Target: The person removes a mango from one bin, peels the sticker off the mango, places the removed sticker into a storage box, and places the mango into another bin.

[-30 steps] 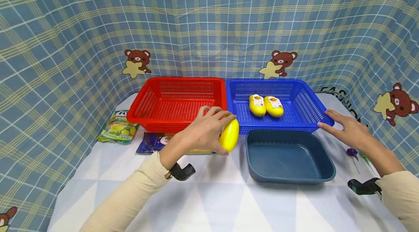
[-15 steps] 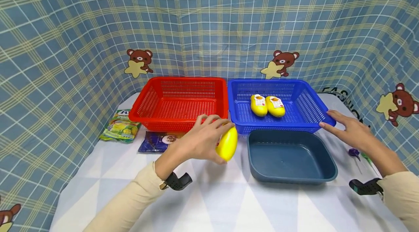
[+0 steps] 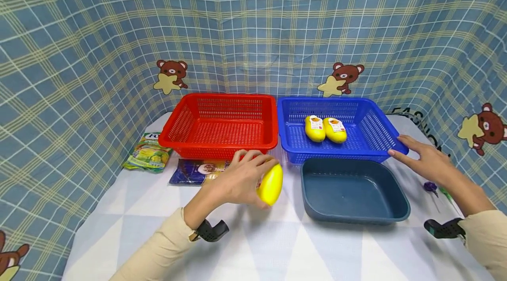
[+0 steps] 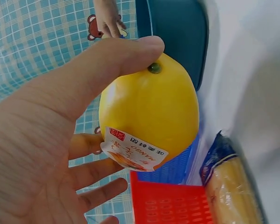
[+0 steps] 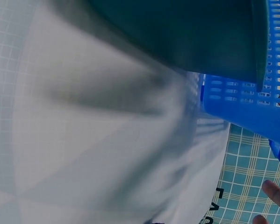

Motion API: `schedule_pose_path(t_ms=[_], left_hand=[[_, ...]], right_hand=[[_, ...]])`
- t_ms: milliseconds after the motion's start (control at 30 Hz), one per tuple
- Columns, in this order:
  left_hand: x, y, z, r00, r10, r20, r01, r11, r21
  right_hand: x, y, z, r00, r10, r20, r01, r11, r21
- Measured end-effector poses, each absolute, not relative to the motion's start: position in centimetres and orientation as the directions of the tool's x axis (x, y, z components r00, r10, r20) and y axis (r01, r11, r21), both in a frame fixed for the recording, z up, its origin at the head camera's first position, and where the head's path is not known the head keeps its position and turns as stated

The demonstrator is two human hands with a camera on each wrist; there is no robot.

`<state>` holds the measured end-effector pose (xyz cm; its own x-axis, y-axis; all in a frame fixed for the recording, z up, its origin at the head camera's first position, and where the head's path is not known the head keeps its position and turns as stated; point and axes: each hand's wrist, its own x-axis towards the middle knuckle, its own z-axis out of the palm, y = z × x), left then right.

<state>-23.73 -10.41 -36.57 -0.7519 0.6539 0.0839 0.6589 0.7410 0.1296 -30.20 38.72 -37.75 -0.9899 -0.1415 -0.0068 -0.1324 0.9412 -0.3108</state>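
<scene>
A mango [image 3: 270, 184] is clamped in the left hand [image 3: 237, 179], thumb on the stem end and fingers curled round the far side; a label on its skin is seen in the left wrist view [image 4: 135, 151]. The mango is held above the bench [image 3: 277, 245], just left of the tub [image 3: 390, 212] and in front of the gap between the two baskets. The right hand [image 3: 425, 162] is laid flat, fingers straight, with the fingertips [image 3: 396, 152] touching the front right corner of the blue basket [image 3: 380, 116], behind the tub. Two more mangoes [image 3: 325, 129] are seen side by side, touching, inside the blue basket. The red basket [image 3: 178, 127] is set touching the blue basket on its left. A dark packet [image 3: 194, 171] and a green packet [image 3: 148, 157] are noted left of the tub, in front of the red basket.
</scene>
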Motion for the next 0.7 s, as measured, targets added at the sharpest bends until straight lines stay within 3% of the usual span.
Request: schedule_pose_path(t_ms=[200, 700], left_hand=[[-23.1, -10.9, -37.5, -0.765, 0.641, 0.065, 0.642, 0.749, 0.164], [-22.6, -11.7, -39.2, -0.766, 0.641, 0.052, 0.642, 0.757, 0.122]], right_hand=[[-30.2, 38.8, -37.9, -0.989, -0.148, -0.007, -0.138, 0.941, -0.309], [-30.3, 38.8, -37.9, -0.989, -0.150, -0.020, -0.136, 0.940, -0.313]])
